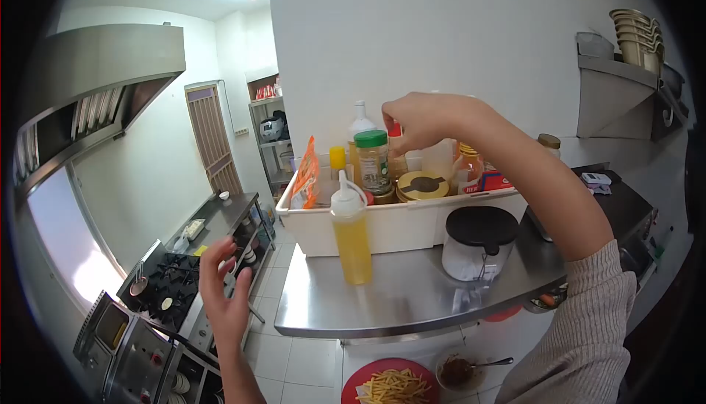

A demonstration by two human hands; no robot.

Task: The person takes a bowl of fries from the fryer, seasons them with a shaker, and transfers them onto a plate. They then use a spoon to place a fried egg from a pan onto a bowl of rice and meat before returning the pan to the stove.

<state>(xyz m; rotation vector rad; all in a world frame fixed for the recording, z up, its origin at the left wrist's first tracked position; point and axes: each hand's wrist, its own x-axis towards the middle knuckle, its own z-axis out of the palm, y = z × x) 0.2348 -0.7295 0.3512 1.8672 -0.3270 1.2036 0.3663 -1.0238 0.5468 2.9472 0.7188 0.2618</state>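
Note:
My right hand point(425, 118) reaches into the back of a white plastic bin point(397, 229), its fingers bent downward. A small red piece point(395, 130) shows between them; what it belongs to is hidden. Just left of these fingers stands a spice jar with a green lid point(371, 155). My left hand point(223, 286) hangs in the air left of the counter, fingers loosely curled and apart, holding nothing. In front of the bin, a squeeze bottle of yellow liquid point(351, 238) stands upright. To its right sits a clear container with a black lid point(479, 246).
The bin also holds an orange packet point(306, 176), a yellow-lidded tub point(423, 185) and several bottles. Below the steel counter point(397, 297) are a red plate with fries point(397, 385) and a bowl of brown sauce with a spoon point(457, 371). A stove point(165, 286) is at left.

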